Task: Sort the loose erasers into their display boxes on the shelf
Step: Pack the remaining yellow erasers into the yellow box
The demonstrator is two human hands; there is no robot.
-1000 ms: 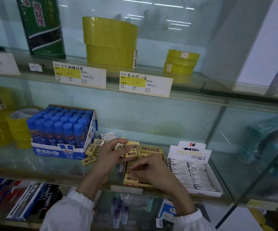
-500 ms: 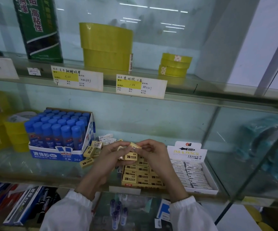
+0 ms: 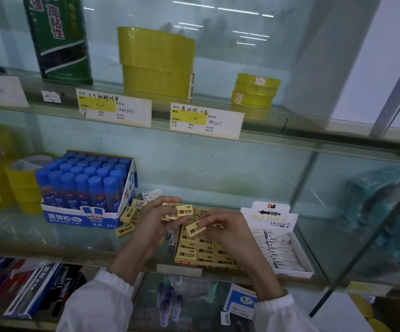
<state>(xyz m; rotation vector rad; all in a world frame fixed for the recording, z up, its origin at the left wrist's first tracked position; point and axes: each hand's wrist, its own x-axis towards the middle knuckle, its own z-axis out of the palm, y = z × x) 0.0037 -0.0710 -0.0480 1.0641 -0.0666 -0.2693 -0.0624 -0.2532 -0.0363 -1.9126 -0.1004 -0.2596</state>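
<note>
Yellow 2B erasers (image 3: 184, 211) fill the left hand (image 3: 151, 224), grip curled; the right hand (image 3: 230, 228) pinches a single eraser (image 3: 195, 230).

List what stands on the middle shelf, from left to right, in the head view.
On it: yellow tape rolls → box of blue glue bottles → loose yellow erasers → yellow eraser box → white eraser box → blurred teal items.

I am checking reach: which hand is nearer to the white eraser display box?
Right. The right hand, pinching a yellow eraser, is just left of the white eraser display box; the left hand, holding several yellow erasers, is farther left, near the glue box.
</note>
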